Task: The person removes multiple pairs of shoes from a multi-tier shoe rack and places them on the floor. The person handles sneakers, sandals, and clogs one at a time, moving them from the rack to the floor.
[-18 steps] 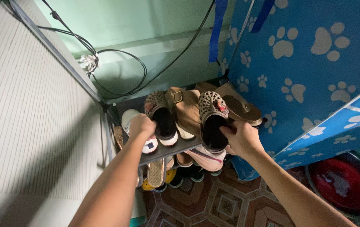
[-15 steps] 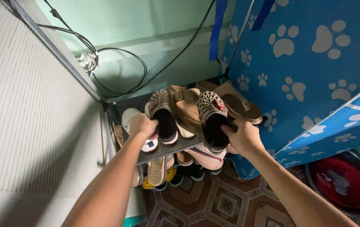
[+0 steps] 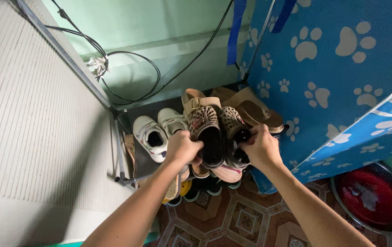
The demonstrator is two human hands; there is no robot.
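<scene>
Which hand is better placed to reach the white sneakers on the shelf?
Left. The left hand grips the left woven clog right beside the white sneakers; the right hand holds the other clog, farther away.

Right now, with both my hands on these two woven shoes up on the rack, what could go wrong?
The left hand and right hand hold the two woven shoes at the front edge of the top shelf; a loose grip could drop them onto the footwear below. The tan sandals lean packed right behind, so a tug might drag them off. The white sneakers sit close to the left hand and could get nudged.
</scene>
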